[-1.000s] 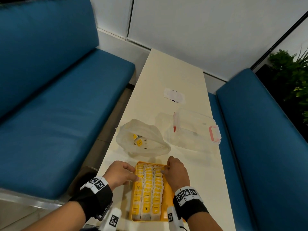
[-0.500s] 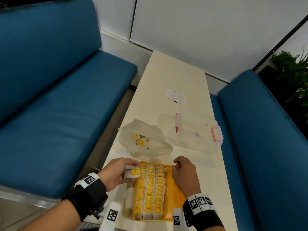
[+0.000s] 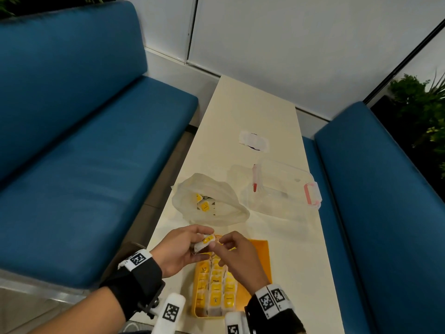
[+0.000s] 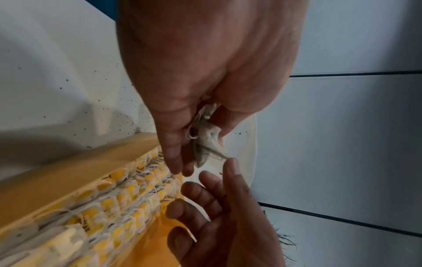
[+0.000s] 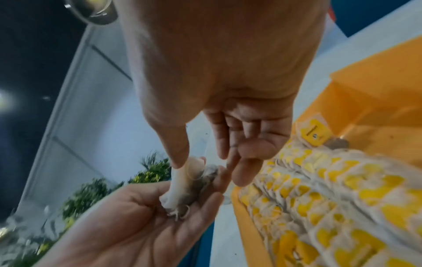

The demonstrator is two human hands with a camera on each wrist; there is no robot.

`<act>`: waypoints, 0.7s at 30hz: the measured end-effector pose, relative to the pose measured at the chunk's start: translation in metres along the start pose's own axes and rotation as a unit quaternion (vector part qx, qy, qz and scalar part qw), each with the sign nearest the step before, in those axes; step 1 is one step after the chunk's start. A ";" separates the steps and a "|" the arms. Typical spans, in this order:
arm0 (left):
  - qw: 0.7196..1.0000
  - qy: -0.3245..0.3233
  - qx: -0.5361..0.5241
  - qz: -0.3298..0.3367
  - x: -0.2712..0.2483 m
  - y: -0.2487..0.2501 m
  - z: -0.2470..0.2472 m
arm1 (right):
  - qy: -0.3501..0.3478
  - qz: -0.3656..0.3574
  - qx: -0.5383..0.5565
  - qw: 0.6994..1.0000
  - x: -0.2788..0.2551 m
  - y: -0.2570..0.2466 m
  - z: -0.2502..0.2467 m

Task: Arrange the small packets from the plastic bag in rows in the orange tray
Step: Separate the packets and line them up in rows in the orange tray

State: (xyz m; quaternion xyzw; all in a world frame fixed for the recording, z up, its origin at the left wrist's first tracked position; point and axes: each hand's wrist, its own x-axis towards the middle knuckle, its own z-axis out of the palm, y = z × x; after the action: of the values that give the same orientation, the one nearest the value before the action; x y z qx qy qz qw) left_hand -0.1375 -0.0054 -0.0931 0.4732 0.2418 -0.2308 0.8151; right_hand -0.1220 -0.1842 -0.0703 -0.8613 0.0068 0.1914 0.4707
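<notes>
Packets fill the near-left part of the orange tray [image 3: 261, 255] in three tight rows [image 3: 215, 289], white pouches with yellow labels, while the right side of the tray floor lies bare. The tray sits on the near end of a long cream table [image 3: 250, 112].

Above the far end of the tray, the left hand [image 3: 179, 249] holds one small packet [image 3: 204, 242], its fingers and thumb curled round the crumpled white pouch with the yellow label facing up. The right hand [image 3: 237, 251] meets it from the other side: in the right wrist view its thumb and forefinger pinch the top of the same packet [image 5: 185, 182], with the other fingers loosely bent beside it.

Beyond the tray lies the plastic bag [image 3: 209, 201], its mouth open toward the person, with a few more yellow-labelled packets [image 3: 204, 204] inside. Just to the right of the bag rests a clear plastic box [image 3: 281, 189] with pink clasps. Farther along the table lies a small white wrapper [image 3: 254, 142]. Blue padded benches [image 3: 79, 145] flank the table on both sides.
</notes>
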 end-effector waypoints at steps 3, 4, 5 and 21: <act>0.999 -0.009 0.025 0.022 -0.001 0.000 0.005 | -0.034 0.050 0.104 0.993 0.001 -0.007 -0.003; 0.999 -0.010 0.030 0.030 0.000 0.000 0.007 | -0.038 0.056 0.133 0.989 0.002 -0.009 -0.004; 0.999 -0.011 0.033 0.038 0.000 0.000 0.008 | -0.036 0.055 0.149 0.987 0.002 -0.010 -0.005; 0.994 0.046 0.073 0.072 0.000 -0.003 -0.003 | 0.059 -0.089 -0.250 0.962 0.002 0.000 -0.051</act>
State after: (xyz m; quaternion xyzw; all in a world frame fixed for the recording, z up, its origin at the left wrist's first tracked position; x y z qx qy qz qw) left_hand -0.1403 -0.0045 -0.0963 0.5576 0.2265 -0.1665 0.7810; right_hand -0.1032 -0.2254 -0.0465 -0.9585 -0.0897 0.0933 0.2541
